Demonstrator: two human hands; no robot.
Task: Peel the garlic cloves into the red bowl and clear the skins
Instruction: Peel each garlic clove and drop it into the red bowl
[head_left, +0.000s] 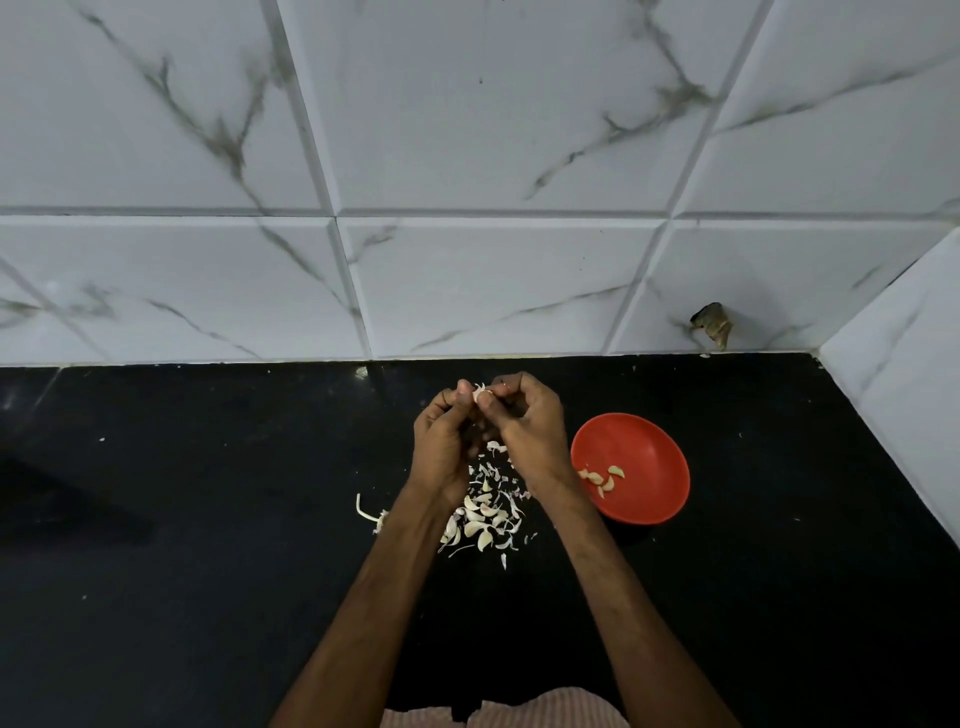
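Head view, black counter (208, 519), marbled wall tiles (467, 130); left hand (441, 441), right hand (530, 426), each grip pinching one garlic clove (479, 393)

Red bowl (644, 447), black counter (208, 519), grey-veined white tiles (467, 130), perhaps pink-striped cloth (545, 712).

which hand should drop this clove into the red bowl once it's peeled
Probably the right hand: the red bowl sits beside its wrist, while the left hand would need to cross over. Both pinch the clove.

Home kitchen: black counter (208, 519), marble-look wall tiles (493, 130).
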